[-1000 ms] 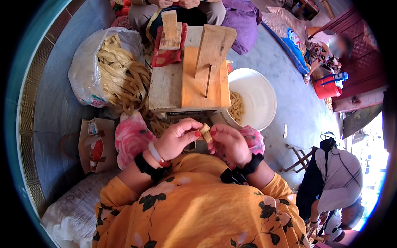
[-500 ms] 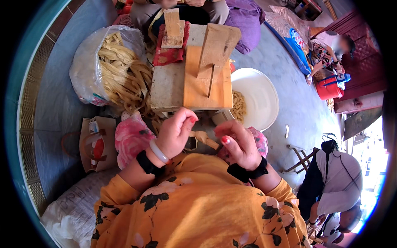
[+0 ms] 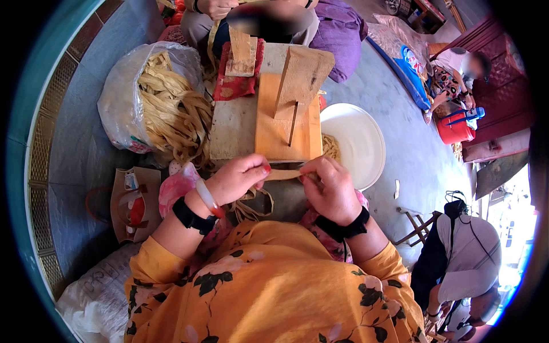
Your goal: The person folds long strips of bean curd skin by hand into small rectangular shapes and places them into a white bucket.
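Between my hands a flat tan strip (image 3: 283, 175) is stretched almost level, just short of the small table. My left hand (image 3: 237, 177) pinches one end of it, and my right hand (image 3: 333, 190) is closed on the other. A loose loop of tan strip (image 3: 251, 207) hangs below my left hand, over my lap. Directly beyond my hands lies an orange-brown wooden board (image 3: 274, 140) with a thick upright wooden block (image 3: 302, 80) and a thin dark rod (image 3: 293, 124) leaning on it.
A clear plastic bag (image 3: 117, 108) spills long pale strips at left. Right of the table stands a white basin (image 3: 366, 143) with short yellowish pieces. A handbag (image 3: 134, 200) is at lower left. Another person's hand (image 3: 217, 7) and a second wooden block (image 3: 240, 46) are across the table.
My hands have closed on the strip and drawn it level; before, they were looser, with a bunched tan piece hanging below them. The table now sits slightly lower in view.
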The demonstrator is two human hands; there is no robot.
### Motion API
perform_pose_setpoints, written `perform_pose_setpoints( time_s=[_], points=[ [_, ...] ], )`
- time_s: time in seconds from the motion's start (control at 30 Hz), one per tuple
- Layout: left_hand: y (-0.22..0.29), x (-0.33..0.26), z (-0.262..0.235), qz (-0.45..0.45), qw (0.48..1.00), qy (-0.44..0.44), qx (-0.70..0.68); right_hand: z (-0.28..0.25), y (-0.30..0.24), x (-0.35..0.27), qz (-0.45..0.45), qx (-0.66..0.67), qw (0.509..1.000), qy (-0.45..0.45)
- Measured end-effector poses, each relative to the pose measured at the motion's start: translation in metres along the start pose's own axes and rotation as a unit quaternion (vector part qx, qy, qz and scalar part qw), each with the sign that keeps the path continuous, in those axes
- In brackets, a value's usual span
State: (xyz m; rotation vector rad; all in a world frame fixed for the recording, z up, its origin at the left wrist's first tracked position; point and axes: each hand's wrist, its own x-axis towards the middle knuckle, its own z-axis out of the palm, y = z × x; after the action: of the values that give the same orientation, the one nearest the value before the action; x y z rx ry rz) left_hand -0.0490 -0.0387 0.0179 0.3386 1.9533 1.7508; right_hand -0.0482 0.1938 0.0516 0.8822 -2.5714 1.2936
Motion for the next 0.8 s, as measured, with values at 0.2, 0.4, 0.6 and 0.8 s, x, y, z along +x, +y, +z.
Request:
perform_pose_setpoints(
  time_s=[0.2,0.4,0.6,0.8],
  points=[
    [0.019,0.036,-0.002,0.034,0.988,0.149,0.030,-0.004,0.015,0.039,0.043,-0.025,0.996,0.076],
    [0.000,0.048,-0.002,0.029,0.938,0.265,0.223,0.002,0.065,0.030,0.016,-0.213,0.973,0.082],
    [0.012,0.013,0.026,-0.047,0.994,0.027,-0.097,0.002,0.008,0.004,-0.117,-0.112,0.987,-0.015],
    [0.000,-0.013,0.016,-0.112,0.975,-0.074,-0.177,-0.003,0.008,-0.012,-0.164,-0.156,0.973,0.047]
  ],
)
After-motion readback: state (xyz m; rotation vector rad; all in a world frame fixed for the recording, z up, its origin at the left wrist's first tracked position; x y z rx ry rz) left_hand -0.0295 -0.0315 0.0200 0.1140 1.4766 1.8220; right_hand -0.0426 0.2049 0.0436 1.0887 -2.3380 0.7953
